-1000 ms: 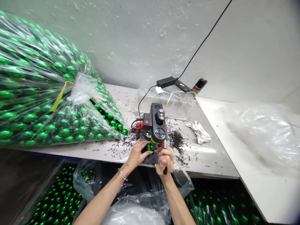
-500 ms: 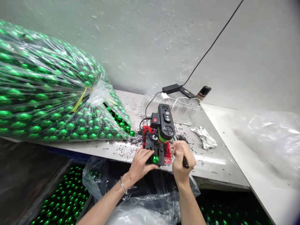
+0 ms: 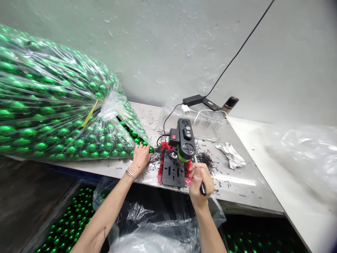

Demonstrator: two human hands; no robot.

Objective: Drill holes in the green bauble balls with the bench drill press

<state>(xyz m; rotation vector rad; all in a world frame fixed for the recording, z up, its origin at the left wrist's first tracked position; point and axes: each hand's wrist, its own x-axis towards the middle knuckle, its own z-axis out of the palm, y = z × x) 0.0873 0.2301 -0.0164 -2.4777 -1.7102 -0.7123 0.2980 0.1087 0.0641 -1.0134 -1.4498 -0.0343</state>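
My left hand (image 3: pixel 141 159) is at the torn opening of the big clear bag of green balls (image 3: pixel 52 116), its fingers bent over a shiny green ball (image 3: pixel 151 149); whether they grip it is hard to tell. Wrapped round the black handle (image 3: pixel 202 189) of a thin tool is my right hand (image 3: pixel 202 179), just right of the small black machine (image 3: pixel 186 137). Beneath the machine head, the slotted black base plate (image 3: pixel 173 174) bears no ball. A red mat (image 3: pixel 160 172) lies under the plate, with black bits scattered around.
White gloves (image 3: pixel 231 155) lie right of the machine. Behind it are a clear plastic tray (image 3: pixel 207 131), a black power adapter (image 3: pixel 194 100) with cables, and a dark-capped bottle (image 3: pixel 231 103). Below the table edge are plastic sheeting (image 3: pixel 155 237) and many green balls (image 3: pixel 71 218).
My left hand has moved left and up from the base plate to the bag opening. The green ball is gone from the plate. My right hand has shifted slightly left with the tool.
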